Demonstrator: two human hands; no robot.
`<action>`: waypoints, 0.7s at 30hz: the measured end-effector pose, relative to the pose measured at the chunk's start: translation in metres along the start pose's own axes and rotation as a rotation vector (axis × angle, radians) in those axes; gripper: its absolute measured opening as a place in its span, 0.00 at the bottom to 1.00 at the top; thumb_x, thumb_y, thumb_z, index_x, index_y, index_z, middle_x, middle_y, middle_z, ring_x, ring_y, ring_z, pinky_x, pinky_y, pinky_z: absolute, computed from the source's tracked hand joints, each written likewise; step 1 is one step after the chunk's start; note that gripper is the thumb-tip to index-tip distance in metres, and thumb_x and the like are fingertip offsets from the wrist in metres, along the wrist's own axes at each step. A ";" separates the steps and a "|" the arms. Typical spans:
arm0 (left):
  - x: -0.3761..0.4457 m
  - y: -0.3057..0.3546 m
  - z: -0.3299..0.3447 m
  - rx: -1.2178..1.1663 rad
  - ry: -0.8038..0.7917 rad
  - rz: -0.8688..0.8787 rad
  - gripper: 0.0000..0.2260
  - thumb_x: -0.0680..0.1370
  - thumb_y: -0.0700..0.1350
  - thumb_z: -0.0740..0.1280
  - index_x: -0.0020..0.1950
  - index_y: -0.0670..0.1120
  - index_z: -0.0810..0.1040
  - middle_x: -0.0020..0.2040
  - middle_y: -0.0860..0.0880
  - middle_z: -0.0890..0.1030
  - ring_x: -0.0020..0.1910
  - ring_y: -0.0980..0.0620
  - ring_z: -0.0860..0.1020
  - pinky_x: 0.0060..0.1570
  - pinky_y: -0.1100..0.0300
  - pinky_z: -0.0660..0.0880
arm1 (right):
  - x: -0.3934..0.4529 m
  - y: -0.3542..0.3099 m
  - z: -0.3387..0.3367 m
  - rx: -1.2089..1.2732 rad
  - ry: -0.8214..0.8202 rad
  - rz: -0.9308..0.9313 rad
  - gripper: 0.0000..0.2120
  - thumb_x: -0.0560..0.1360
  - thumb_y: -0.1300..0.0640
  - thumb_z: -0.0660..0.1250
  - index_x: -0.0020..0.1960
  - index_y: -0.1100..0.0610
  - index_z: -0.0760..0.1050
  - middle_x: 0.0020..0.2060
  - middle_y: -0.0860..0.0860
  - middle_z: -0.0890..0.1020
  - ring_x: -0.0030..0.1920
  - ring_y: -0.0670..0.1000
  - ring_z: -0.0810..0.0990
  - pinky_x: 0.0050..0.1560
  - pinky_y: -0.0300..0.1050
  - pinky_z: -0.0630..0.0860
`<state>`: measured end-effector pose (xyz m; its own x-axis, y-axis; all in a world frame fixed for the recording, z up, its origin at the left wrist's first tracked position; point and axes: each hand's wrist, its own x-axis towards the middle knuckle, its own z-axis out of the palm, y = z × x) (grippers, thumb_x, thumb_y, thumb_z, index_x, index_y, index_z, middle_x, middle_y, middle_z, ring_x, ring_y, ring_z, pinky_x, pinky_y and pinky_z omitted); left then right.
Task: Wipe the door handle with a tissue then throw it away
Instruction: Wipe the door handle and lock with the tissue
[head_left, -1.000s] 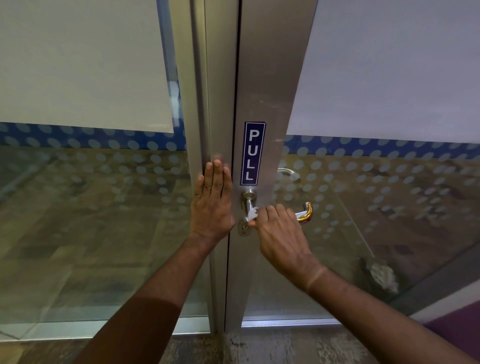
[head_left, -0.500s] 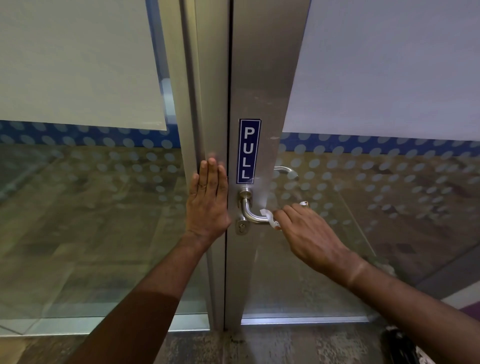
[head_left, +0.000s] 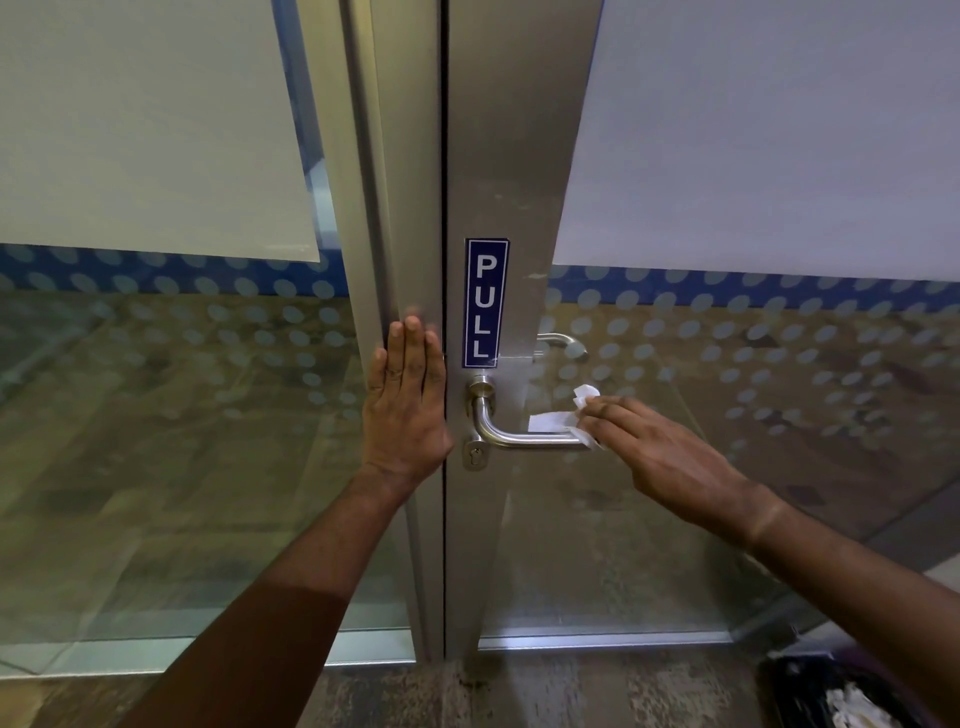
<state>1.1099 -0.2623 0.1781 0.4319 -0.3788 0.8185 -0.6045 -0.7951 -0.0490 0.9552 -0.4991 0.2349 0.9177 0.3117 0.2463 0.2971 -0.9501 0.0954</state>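
A brushed-metal lever door handle (head_left: 511, 434) sticks out to the right from the steel door stile below a blue PULL sign (head_left: 485, 303). My right hand (head_left: 654, 449) grips a crumpled white tissue (head_left: 563, 418) wrapped over the handle's free right end. My left hand (head_left: 406, 402) lies flat, fingers up, against the neighbouring frame just left of the door gap. A keyhole (head_left: 474, 456) sits under the handle's base.
Glass panels with frosted film and dotted blue bands flank the steel frame. A second handle (head_left: 563, 343) shows through the glass on the far side. A dark bin (head_left: 836, 693) with white waste inside stands on the floor at the bottom right.
My right hand slid the tissue along the lever from its base by the stile out to its right end. The left hand stayed pressed on the frame. The bin came into view.
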 end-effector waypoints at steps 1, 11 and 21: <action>0.000 0.000 0.000 -0.003 -0.001 -0.003 0.52 0.65 0.36 0.69 0.77 0.42 0.34 0.77 0.44 0.31 0.77 0.46 0.35 0.76 0.51 0.35 | -0.001 0.002 0.001 0.006 0.000 0.007 0.27 0.69 0.71 0.54 0.66 0.65 0.73 0.64 0.62 0.77 0.64 0.59 0.76 0.59 0.51 0.77; 0.000 -0.001 0.000 0.004 0.003 0.006 0.48 0.67 0.37 0.65 0.77 0.41 0.36 0.78 0.43 0.32 0.78 0.45 0.36 0.76 0.51 0.35 | 0.006 0.005 0.018 0.278 0.116 0.235 0.30 0.67 0.79 0.63 0.65 0.57 0.75 0.59 0.55 0.80 0.54 0.55 0.82 0.53 0.50 0.80; 0.001 -0.001 0.001 0.014 0.012 0.006 0.51 0.66 0.36 0.69 0.77 0.41 0.35 0.78 0.43 0.32 0.78 0.45 0.36 0.76 0.51 0.36 | -0.004 -0.004 0.022 0.698 0.358 0.703 0.08 0.76 0.64 0.64 0.51 0.55 0.80 0.42 0.48 0.84 0.44 0.49 0.83 0.46 0.55 0.81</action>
<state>1.1109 -0.2624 0.1783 0.4204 -0.3782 0.8248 -0.5976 -0.7994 -0.0620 0.9559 -0.4967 0.2125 0.8448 -0.4347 0.3121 -0.0812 -0.6806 -0.7281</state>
